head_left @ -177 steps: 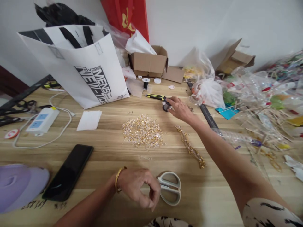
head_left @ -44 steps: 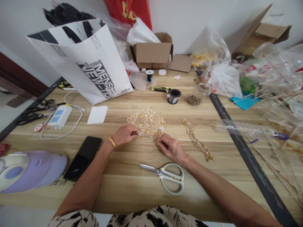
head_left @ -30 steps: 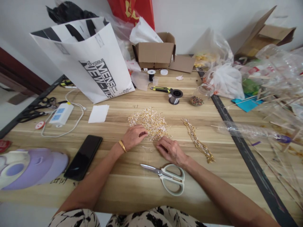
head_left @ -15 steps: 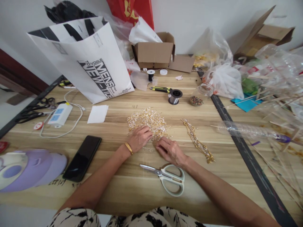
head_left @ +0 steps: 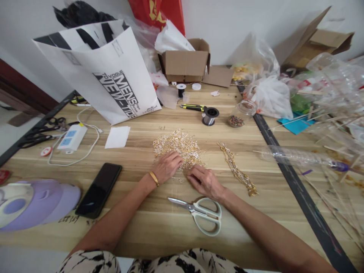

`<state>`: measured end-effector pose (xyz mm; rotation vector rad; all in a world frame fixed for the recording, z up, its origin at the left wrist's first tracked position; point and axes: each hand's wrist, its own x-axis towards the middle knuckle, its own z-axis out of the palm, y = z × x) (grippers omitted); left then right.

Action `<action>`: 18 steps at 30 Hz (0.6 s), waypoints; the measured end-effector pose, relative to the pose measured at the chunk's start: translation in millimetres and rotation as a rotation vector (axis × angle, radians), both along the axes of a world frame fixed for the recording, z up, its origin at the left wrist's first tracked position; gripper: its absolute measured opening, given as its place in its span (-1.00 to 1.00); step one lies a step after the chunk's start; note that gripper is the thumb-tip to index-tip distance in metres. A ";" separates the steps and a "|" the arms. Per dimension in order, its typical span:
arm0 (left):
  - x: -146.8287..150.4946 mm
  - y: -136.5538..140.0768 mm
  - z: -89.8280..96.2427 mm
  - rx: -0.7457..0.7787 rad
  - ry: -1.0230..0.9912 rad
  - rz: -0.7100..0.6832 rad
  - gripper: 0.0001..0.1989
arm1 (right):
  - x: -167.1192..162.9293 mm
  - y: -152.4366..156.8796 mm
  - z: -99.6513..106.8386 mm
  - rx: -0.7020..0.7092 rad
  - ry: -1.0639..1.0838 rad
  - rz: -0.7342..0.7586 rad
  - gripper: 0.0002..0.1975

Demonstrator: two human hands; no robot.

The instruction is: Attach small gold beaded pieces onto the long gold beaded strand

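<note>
A heap of small gold and silvery bead pieces [head_left: 182, 144] lies on the wooden table in front of me. My left hand [head_left: 168, 167] rests at the heap's near edge, its fingers curled and pressed together. Just to the right, my right hand [head_left: 205, 181] is pinched, fingertips pointing toward the left hand. Whatever the fingertips hold is too small to make out. A thin piece with a small ring [head_left: 181, 181] lies between the hands. Below them are white-handled scissors [head_left: 203, 214], blades pointing left. Strung gold and silver bead strands [head_left: 237, 170] lie to the right.
A black phone [head_left: 99, 190], a purple bottle [head_left: 42, 204] and a white power strip [head_left: 72, 137] are on the left. Behind the heap stand a wire spool [head_left: 209, 116], a jar of beads [head_left: 236, 120] and a large paper bag [head_left: 99, 76]. Thin sticks and plastic clutter the right.
</note>
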<state>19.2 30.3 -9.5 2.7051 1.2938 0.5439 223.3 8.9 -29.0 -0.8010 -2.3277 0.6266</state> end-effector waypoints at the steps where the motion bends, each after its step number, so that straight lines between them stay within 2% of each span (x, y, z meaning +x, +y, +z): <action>1: 0.3 0.1 0.3 -0.001 -0.019 0.004 -0.78 | 0.0 0.1 0.0 -0.002 0.000 0.001 -0.89; 10: -1.8 1.9 -6.9 -0.027 -0.219 -0.001 -0.81 | -0.5 -0.3 2.0 -0.017 -0.020 -0.009 -0.89; 18: -5.5 2.9 -7.6 -0.060 -0.260 0.022 -0.76 | 0.0 -0.1 3.2 -0.003 -0.005 -0.007 -0.89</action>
